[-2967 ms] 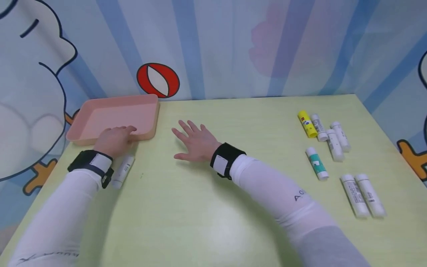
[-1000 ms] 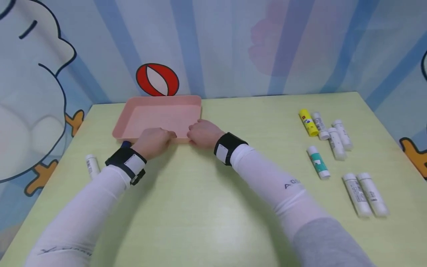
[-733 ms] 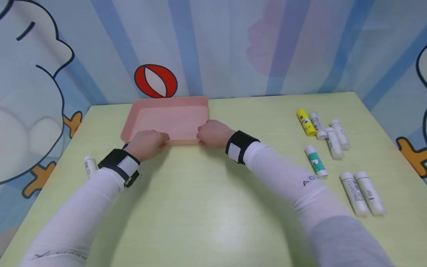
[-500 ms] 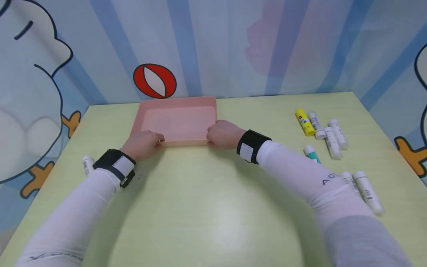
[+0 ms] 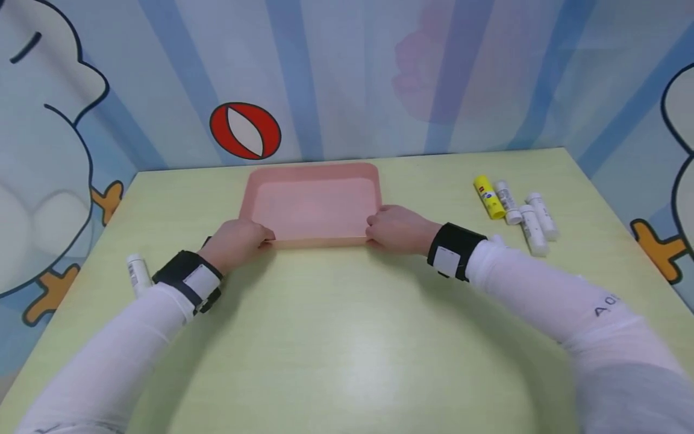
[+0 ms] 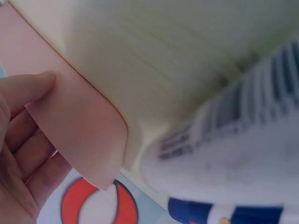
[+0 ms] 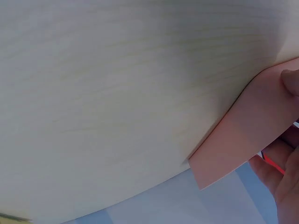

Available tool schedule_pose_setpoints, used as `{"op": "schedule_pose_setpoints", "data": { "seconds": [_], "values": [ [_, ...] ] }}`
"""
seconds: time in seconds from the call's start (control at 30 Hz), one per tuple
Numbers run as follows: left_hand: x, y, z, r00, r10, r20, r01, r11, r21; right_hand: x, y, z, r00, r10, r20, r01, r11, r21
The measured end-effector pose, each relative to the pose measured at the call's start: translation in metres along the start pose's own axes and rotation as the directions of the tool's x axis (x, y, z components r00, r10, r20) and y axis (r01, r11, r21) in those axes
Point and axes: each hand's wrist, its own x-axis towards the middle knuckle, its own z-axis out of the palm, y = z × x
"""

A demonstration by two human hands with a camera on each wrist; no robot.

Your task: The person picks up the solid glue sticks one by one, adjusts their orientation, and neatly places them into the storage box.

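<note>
A shallow pink tray (image 5: 311, 205) lies near the back edge of the table, with nothing in it. At its front left, my left hand (image 5: 238, 241) pinches the near wall; in the left wrist view the thumb (image 6: 39, 88) presses the outside while the fingers reach over the rim. My right hand (image 5: 398, 229) holds the front right corner, its thumb (image 7: 292, 81) on the outer wall in the right wrist view. A white glue stick (image 5: 139, 274) lies beside my left wrist, partly behind the sleeve. Close to the left wrist camera are a white tube (image 6: 224, 154) and a dark blue one (image 6: 191, 210).
Toward the back right lie a yellow glue stick (image 5: 489, 197) and several white glue sticks (image 5: 534, 230). My right sleeve (image 5: 547, 295) covers the area in front of them. A printed cloth backdrop (image 5: 347, 78) stands behind the table (image 5: 325, 337).
The tray has slid right along the back of the table. My right hand, earlier spread and apart from it, now grips its right corner. My right sleeve has come over the nearer tubes.
</note>
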Motion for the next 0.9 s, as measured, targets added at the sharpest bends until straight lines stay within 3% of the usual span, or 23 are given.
{"op": "schedule_pose_setpoints", "data": {
  "seconds": [0.23,0.5,0.67,0.9],
  "values": [
    [0.002,0.022,0.0,0.993,0.109,-0.044,-0.11,0.993,-0.035,-0.028,0.002,-0.001,0.997,0.03,0.065,-0.032,0.999,0.025],
    [0.001,0.052,0.0,0.974,0.216,-0.064,-0.219,0.974,-0.051,-0.066,-0.001,-0.004,0.996,0.051,0.067,-0.055,0.997,0.055],
    [0.0,0.066,0.001,0.959,0.273,-0.07,-0.277,0.959,-0.057,-0.086,-0.003,0.0,0.998,0.054,0.022,-0.056,0.996,0.073],
    [-0.002,0.083,0.002,0.951,0.307,-0.042,-0.309,0.946,-0.101,-0.111,-0.011,0.006,0.996,0.071,-0.047,-0.067,0.993,0.095]
  ]
}}
